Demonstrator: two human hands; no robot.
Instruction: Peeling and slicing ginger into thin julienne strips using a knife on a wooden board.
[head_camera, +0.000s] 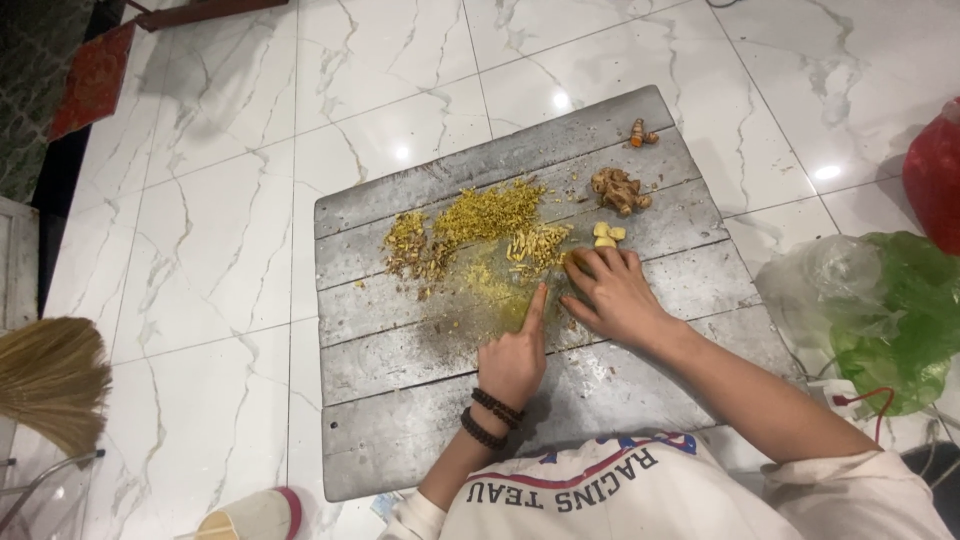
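A grey wooden board lies on the white marble floor. Piles of chopped yellow root are spread over its middle. My left hand, with dark bead bracelets at the wrist, is closed into a fist with the forefinger pointing out and touching the board's yellow-stained patch. My right hand rests palm down beside it, fingers bent at the edge of the chopped pieces; whether it covers anything is hidden. Two small yellow chunks lie just beyond its fingertips. A whole knobbly brown root and a small orange piece sit farther back.
A green plastic bag and a clear bag lie on the floor at the right, with a red bag behind them. A straw broom is at the left edge. A slipper lies at the bottom left.
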